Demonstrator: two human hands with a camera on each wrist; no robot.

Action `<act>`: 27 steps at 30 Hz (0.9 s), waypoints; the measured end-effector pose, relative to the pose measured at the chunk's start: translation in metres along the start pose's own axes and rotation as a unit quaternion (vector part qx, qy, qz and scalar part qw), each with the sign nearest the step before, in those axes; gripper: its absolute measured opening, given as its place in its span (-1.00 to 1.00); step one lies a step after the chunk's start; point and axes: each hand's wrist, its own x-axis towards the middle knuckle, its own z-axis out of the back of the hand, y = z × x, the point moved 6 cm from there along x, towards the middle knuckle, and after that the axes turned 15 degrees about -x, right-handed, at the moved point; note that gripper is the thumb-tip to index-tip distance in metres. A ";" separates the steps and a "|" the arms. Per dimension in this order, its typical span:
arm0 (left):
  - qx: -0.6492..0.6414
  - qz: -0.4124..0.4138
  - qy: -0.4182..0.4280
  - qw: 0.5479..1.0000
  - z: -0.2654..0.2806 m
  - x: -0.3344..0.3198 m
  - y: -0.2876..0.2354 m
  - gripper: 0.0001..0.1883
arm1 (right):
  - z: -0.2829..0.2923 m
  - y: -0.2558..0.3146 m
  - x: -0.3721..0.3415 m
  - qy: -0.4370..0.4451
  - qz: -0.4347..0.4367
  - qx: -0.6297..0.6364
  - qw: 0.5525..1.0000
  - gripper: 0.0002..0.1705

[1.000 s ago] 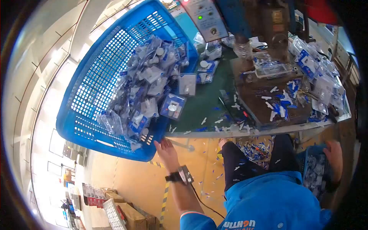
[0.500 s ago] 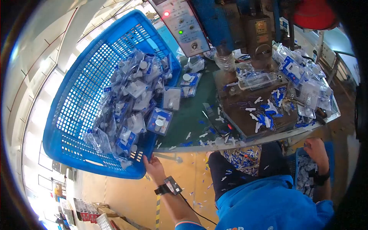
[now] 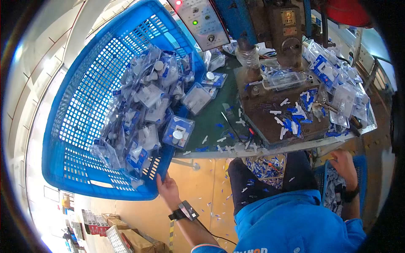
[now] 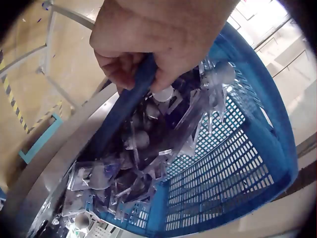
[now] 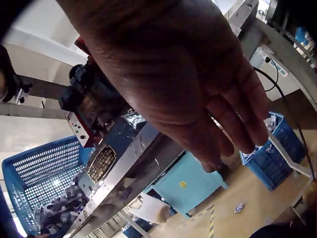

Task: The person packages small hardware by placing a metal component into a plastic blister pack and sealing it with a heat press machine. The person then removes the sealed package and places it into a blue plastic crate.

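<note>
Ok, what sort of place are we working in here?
Most likely a factory workshop: a heavy press-like machine with a control panel stands at the bench, a blue basket is piled with clear plastic packs, and small blue and white pieces litter the bench and floor.

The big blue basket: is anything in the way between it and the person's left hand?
Nothing visible: the left hand grips the blue basket directly by its rim. The packages heaped inside don't come between them.
</note>
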 end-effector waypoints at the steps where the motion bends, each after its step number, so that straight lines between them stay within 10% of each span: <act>1: 0.013 -0.014 -0.020 1.000 -0.005 -0.004 0.000 -0.74 | -0.007 -0.003 0.000 -0.005 0.003 -0.006 1.000 -0.67; 17: 0.010 0.072 0.003 0.997 0.021 0.009 -0.028 -0.72 | -0.013 0.000 -0.005 0.006 -0.007 -0.002 1.000 -0.61; 20: -0.081 -0.018 -0.061 0.995 -0.005 -0.014 -0.011 -0.71 | -0.023 0.001 -0.002 -0.005 0.031 -0.001 1.000 -0.61; 23: -0.008 0.077 -0.111 0.991 -0.026 -0.057 0.024 -0.67 | -0.012 0.021 0.001 0.040 0.056 0.002 0.998 -0.59; 24: 0.075 0.163 -0.012 0.984 -0.024 -0.061 0.034 -0.64 | -0.001 0.032 0.000 0.064 0.058 0.002 0.996 -0.58; 27: 0.510 -0.080 0.037 0.855 -0.093 -0.079 0.072 -0.62 | 0.038 0.063 -0.013 0.158 0.192 0.026 0.968 -0.52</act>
